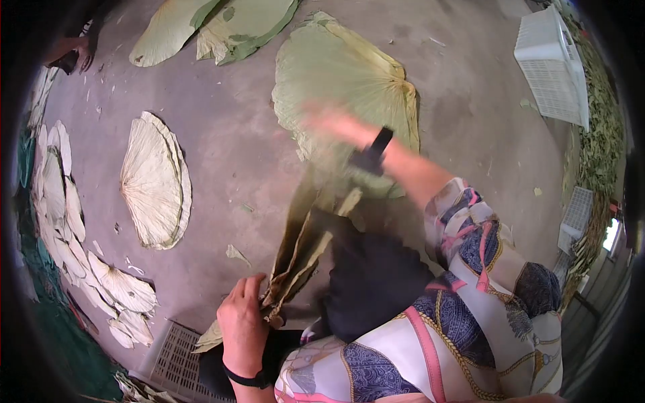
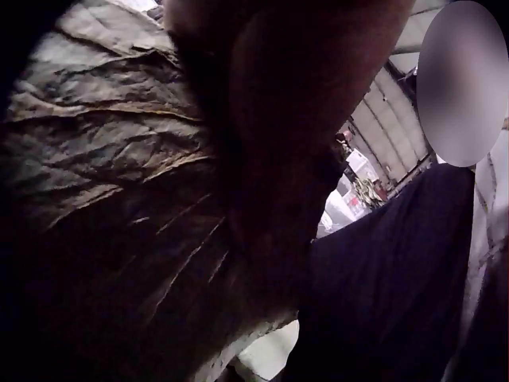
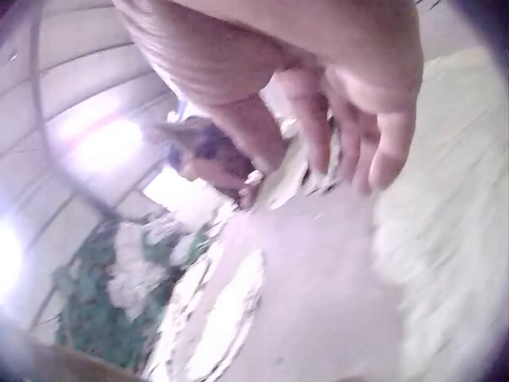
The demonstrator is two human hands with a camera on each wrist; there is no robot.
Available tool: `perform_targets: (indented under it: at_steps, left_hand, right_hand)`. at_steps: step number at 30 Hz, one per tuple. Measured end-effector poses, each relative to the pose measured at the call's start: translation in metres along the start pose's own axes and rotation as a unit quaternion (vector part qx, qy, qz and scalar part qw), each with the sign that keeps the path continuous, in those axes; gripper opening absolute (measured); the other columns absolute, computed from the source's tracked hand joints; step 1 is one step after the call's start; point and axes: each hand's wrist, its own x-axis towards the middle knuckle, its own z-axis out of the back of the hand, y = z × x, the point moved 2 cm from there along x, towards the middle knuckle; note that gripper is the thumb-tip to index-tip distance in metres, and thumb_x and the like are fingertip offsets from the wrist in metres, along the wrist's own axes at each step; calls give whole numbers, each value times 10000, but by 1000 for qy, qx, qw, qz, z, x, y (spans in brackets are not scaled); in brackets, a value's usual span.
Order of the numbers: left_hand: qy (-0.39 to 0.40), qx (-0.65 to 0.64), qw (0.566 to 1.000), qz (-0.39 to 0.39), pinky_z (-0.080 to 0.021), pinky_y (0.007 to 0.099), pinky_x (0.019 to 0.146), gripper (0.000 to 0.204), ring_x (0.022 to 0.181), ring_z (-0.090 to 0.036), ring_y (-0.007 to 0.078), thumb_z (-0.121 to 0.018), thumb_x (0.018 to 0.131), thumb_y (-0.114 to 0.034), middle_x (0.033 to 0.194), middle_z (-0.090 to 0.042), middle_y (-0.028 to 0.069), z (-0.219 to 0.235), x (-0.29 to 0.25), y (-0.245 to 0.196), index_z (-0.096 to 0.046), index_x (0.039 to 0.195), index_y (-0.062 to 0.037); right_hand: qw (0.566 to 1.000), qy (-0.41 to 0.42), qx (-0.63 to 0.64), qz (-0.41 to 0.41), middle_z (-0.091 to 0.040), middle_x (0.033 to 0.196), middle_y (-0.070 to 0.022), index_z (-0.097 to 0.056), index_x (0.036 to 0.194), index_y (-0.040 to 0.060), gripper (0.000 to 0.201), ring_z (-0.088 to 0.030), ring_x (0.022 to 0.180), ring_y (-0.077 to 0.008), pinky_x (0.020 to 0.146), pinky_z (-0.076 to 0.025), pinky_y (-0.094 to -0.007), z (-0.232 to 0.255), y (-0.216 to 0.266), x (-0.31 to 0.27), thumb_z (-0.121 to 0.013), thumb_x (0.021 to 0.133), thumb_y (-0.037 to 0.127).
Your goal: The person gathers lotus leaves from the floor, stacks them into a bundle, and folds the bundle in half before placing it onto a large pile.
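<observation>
no readable text, labels, brands, numbers or signs in any view

Close up, we see our left hand (image 2: 294, 135) pressed against a bundle of dried leaves (image 2: 103, 183), brown and veined, filling the left side. To the right hangs dark blue cloth (image 2: 390, 294). Between them, far off, a shed wall (image 2: 390, 119) shows in daylight.

— Where is the left hand (image 1: 243, 327)?
— Low and close to the body, fingers curled tight in a grip, a black band on its wrist.
— And the right hand (image 1: 330, 123)?
— Arm stretched forward, blurred, fingers loose and holding nothing.
</observation>
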Motion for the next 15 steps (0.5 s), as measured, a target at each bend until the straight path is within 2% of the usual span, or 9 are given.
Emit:
perform_targets:
  at_steps: [1, 2, 3, 5, 6, 8, 9, 11, 15]
  left_hand:
    - [-23, -17, 999, 17, -485, 419, 651, 377, 788, -601, 376, -654, 644, 42, 846, -585, 159, -2, -1, 2, -578, 1000, -58]
    - [-45, -35, 998, 36, -484, 420, 651, 409, 790, -601, 376, -668, 640, 35, 859, -592, 154, -3, -4, 4, -574, 1024, -68]
    - [-28, -29, 999, 35, -484, 420, 661, 480, 799, -602, 376, -701, 632, 12, 878, -597, 153, -3, -5, 5, -559, 1081, -82]
    - [-35, -21, 999, 11, -472, 415, 652, 485, 782, -591, 350, -700, 596, 11, 839, -572, 131, -4, -4, 5, -568, 1053, -86]
    - [-36, -12, 999, -14, -460, 410, 644, 491, 764, -581, 323, -699, 561, 10, 799, -548, 110, -3, -5, 5, -577, 1025, -90]
    - [-43, 1, 999, -20, -450, 402, 638, 450, 753, -570, 309, -692, 569, -7, 775, -528, 100, 4, -3, 1, -596, 999, -98]
    - [-45, 12, 999, -28, -439, 394, 633, 410, 742, -559, 294, -684, 576, -24, 751, -508, 90, 9, -4, -2, -614, 972, -105]
    - [-62, 17, 997, -37, -431, 391, 620, 376, 728, -548, 303, -680, 577, -47, 735, -496, 99, 16, -4, -6, -638, 949, -84]
    - [-92, 32, 994, -57, -399, 378, 601, 349, 692, -509, 280, -683, 584, -100, 702, -458, 90, 24, -9, -11, -677, 933, -87]
  right_hand:
    - [993, -81, 70, -38, -592, 1166, -170, -469, 1308, 29, 551, -572, 1070, -236, 902, -462, -356, 36, -51, 21, -667, 838, 238]
    - [967, -215, -121, -67, -577, 1190, -205, -409, 1342, 7, 612, -583, 1057, -286, 888, -472, -382, 73, -39, 10, -653, 841, 261]
    - [877, -328, -348, -44, -452, 1353, -239, -470, 1296, -18, 607, -424, 1273, -340, 1044, -362, -402, 110, -101, 27, -650, 831, 327]
    - [842, -310, -415, -150, -441, 1369, -227, -452, 1323, 16, 645, -391, 1295, -353, 1052, -352, -410, 164, -136, 23, -678, 806, 329]
    - [844, -309, -413, -146, -441, 1369, -227, -452, 1323, 16, 645, -391, 1295, -353, 1052, -352, -410, 174, -150, 17, -678, 806, 329]
    - [910, -172, -308, -217, -486, 1317, -216, -456, 1304, 54, 648, -428, 1254, -367, 1032, -369, -419, 175, -165, 11, -710, 776, 330]
    - [911, -171, -307, -216, -486, 1317, -216, -456, 1304, 54, 648, -428, 1254, -367, 1032, -369, -419, 163, -166, 7, -710, 776, 330]
    - [818, -312, -439, -201, -544, 1217, -213, -470, 1242, 70, 590, -502, 1156, -375, 985, -400, -434, 123, -146, -6, -722, 763, 305]
    - [849, -355, -301, -251, -570, 1176, -204, -490, 1216, 22, 533, -550, 1097, -351, 974, -401, -435, 91, -136, -8, -689, 795, 280]
